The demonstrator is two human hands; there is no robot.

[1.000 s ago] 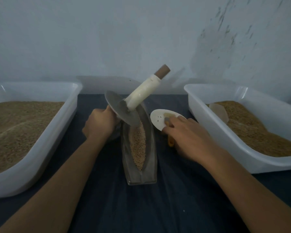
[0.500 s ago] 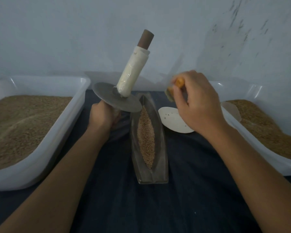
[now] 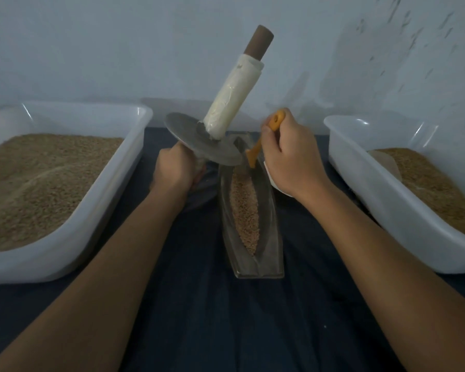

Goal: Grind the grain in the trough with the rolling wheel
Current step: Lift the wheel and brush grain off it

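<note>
A narrow boat-shaped metal trough lies on the dark cloth at centre, with a strip of grain along its groove. My left hand grips the lower handle of the rolling wheel, a grey metal disc held tilted above the trough's far left end. Its upper handle, wrapped in white with a brown tip, points up and right. My right hand holds an orange-handled tool over the trough's far end; the tool's lower end is hard to make out.
A white tub of grain stands to the left and another white tub of grain to the right. A white dish peeks out under my right hand. A pale wall rises close behind.
My right hand picked the orange-handled tool off the white dish, lifted it, then brought it down over the trough's far end. The wheel tilted more upright in my left hand.
</note>
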